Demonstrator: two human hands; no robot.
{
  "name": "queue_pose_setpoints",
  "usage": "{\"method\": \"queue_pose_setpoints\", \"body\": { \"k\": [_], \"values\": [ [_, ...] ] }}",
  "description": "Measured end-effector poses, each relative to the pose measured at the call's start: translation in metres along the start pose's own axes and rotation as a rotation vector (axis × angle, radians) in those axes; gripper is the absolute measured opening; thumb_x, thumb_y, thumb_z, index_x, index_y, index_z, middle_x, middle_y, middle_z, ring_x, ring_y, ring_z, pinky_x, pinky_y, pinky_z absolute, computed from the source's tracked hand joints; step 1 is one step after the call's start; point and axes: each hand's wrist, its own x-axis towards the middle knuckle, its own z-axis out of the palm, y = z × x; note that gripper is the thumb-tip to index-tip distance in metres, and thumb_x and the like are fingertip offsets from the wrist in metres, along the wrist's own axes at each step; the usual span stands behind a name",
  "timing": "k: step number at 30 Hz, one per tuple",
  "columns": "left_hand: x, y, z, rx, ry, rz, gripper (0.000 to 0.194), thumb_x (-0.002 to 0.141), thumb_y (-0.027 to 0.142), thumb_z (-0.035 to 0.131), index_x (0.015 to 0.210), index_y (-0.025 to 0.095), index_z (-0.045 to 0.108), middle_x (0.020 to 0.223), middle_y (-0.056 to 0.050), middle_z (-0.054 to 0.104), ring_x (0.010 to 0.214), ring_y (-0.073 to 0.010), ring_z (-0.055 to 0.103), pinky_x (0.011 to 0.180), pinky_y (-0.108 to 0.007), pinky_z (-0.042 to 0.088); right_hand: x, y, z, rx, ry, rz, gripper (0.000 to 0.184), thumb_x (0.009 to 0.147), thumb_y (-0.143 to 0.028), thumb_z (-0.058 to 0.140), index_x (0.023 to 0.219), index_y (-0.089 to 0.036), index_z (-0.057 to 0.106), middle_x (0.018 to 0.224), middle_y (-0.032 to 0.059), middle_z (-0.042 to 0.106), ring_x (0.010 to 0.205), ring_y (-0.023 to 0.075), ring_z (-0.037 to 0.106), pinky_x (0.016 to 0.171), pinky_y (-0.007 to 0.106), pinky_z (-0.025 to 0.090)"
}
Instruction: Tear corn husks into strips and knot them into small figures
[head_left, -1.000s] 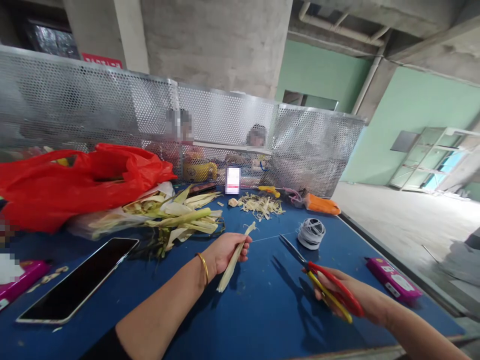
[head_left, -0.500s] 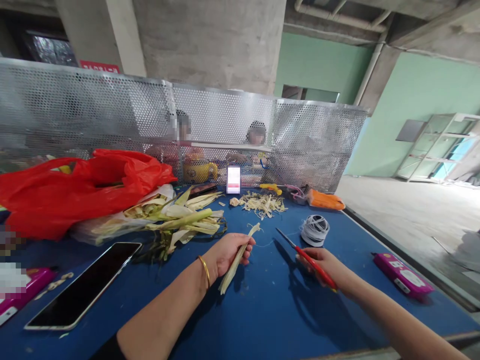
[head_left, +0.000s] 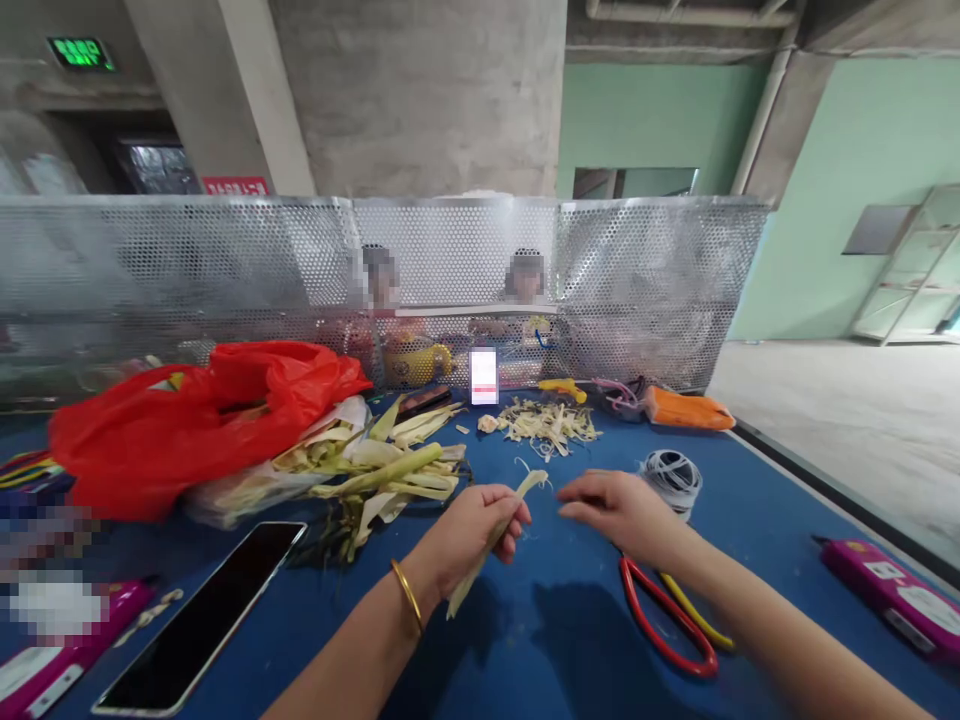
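My left hand [head_left: 484, 530] is closed round a pale, folded strip of corn husk [head_left: 465, 592], whose frayed top sticks up past the thumb. Just to its right, my right hand [head_left: 630, 510] reaches in with fingers stretched out and nothing in them. Below the right wrist, scissors [head_left: 705, 668] with red and yellow handles lie on the blue table [head_left: 517, 650], their blades mostly hidden by the hand. A ball of grey-white thread [head_left: 675, 478] sits behind the right hand, partly covered by it.
Corn husks [head_left: 397, 470] lie at left beside a red plastic bag [head_left: 217, 430]. Shredded husk [head_left: 551, 425] is heaped farther back, near an orange packet [head_left: 688, 408]. A phone [head_left: 210, 615] and purple boxes [head_left: 892, 590] flank my arms. A perforated metal screen [head_left: 637, 270] closes the far side.
My right hand has put the scissors down on the table and moved left toward the husk strip. My left hand keeps its hold. The camera view has shifted and levelled.
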Motion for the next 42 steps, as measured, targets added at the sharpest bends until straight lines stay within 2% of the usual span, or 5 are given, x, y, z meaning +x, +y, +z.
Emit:
{"method": "queue_pose_setpoints", "body": {
  "k": [3, 8, 26, 33, 42],
  "values": [
    [0.003, -0.003, 0.000, -0.012, 0.019, 0.020, 0.022, 0.076, 0.034, 0.060, 0.069, 0.014, 0.058, 0.058, 0.001, 0.053, 0.045, -0.0081, 0.049, 0.048, -0.021, 0.041, 0.025, -0.005, 0.026, 0.638, -0.179, -0.036, 0.034, 0.074, -0.047, 0.065, 0.089, -0.016, 0.071, 0.078, 0.0027, 0.069, 0.069, 0.0162, 0.059, 0.064, 0.027, 0.043],
    [0.010, -0.013, 0.004, 0.019, -0.004, -0.013, 0.027, 0.077, 0.039, 0.060, 0.070, 0.013, 0.060, 0.060, 0.001, 0.053, 0.046, -0.0074, 0.047, 0.049, -0.021, 0.041, 0.027, -0.004, 0.057, 1.043, -0.016, 0.027, 0.026, 0.074, -0.040, 0.069, 0.081, -0.016, 0.069, 0.063, -0.0013, 0.061, 0.061, 0.0112, 0.052, 0.060, 0.024, 0.039],
    [0.011, -0.023, 0.010, -0.127, -0.018, -0.122, 0.027, 0.073, 0.038, 0.068, 0.072, 0.011, 0.065, 0.062, -0.001, 0.058, 0.047, -0.0084, 0.052, 0.052, -0.022, 0.045, 0.020, 0.002, 0.054, 1.083, 0.054, 0.137, 0.030, 0.068, -0.045, 0.074, 0.070, -0.017, 0.064, 0.057, -0.0038, 0.055, 0.056, 0.0095, 0.048, 0.057, 0.024, 0.039],
    [0.012, -0.015, 0.000, -0.203, 0.053, -0.092, 0.019, 0.075, 0.029, 0.065, 0.074, 0.010, 0.067, 0.061, -0.001, 0.057, 0.046, -0.0080, 0.053, 0.052, -0.022, 0.047, 0.023, 0.008, 0.053, 1.010, -0.297, 0.125, 0.035, 0.071, -0.048, 0.070, 0.085, -0.016, 0.067, 0.075, -0.0004, 0.065, 0.053, 0.0071, 0.051, 0.054, 0.022, 0.041],
    [0.014, -0.018, 0.000, -0.268, 0.037, -0.131, 0.017, 0.075, 0.027, 0.065, 0.074, 0.010, 0.067, 0.060, 0.000, 0.055, 0.046, -0.0078, 0.051, 0.050, -0.022, 0.047, 0.025, 0.012, 0.061, 0.923, -0.168, 0.181, 0.043, 0.069, -0.058, 0.068, 0.069, -0.016, 0.060, 0.059, -0.0042, 0.055, 0.049, 0.0077, 0.051, 0.049, 0.021, 0.038]
  ]
}}
